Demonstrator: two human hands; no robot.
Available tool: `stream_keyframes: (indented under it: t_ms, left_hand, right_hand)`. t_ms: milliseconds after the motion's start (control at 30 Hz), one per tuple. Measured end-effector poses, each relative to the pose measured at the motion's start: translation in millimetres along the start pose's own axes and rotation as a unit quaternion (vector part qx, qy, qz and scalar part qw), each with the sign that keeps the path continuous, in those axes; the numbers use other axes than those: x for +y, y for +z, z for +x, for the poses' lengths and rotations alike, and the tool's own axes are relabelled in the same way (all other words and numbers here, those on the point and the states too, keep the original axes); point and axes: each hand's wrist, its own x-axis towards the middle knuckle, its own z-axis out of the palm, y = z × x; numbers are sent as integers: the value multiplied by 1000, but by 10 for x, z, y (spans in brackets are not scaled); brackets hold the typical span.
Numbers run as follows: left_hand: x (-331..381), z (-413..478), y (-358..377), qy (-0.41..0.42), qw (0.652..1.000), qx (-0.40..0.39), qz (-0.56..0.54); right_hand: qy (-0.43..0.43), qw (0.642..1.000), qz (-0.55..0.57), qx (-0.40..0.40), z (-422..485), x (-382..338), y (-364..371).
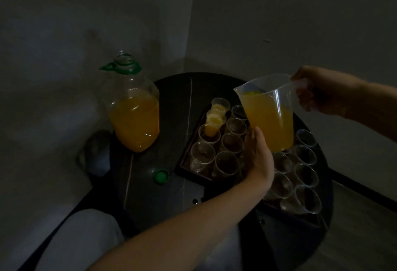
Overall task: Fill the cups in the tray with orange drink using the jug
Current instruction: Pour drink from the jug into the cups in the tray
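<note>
My right hand (318, 92) grips the handle of a clear plastic jug (268, 115), more than half full of orange drink, held tilted left above the tray. My left hand (258, 156) reaches in with straight fingers beside the jug's base; whether it touches the jug I cannot tell. A dark tray (182, 163) on the round black table holds several clear plastic cups. Two cups at the far left of the tray (214, 118) hold orange drink. The other cups (227, 163) look empty. Part of the tray is hidden behind my left hand and the jug.
A large clear bottle (134, 111) with a green handle ring stands uncapped at the table's left, half full of orange drink. Its green cap (161, 176) lies on the table (150, 195) in front. Walls close in behind and to the left.
</note>
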Motion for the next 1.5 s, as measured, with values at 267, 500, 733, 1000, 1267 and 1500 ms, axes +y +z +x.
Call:
stream_keyframes:
  t_ms: [267,500,733,1000,1267,1500]
  left_hand:
    - [10,-130,-25,9,1000,-8,-10]
    - [-83,-285,-94,-5,1000,-10,-27]
    - [-99,-397,-150,-27,999,2,-26]
    - [-164,-467,-178,-25,999,-1,-34]
    - [-243,-470,-171,-11,999,8,-30]
    - [-348,-424,-144,-36,999,26,-27]
  right_hand:
    - [-11,1000,11,13,-54,25,47]
    - [-11,1000,-6,16,-187,92,183]
    - [-19,999,-22,17,-271,156,255]
    - [-18,999,-37,11,-342,161,332]
    - [-20,998,-57,-10,-306,194,307]
    - [-8,998,-66,-17,-314,163,325]
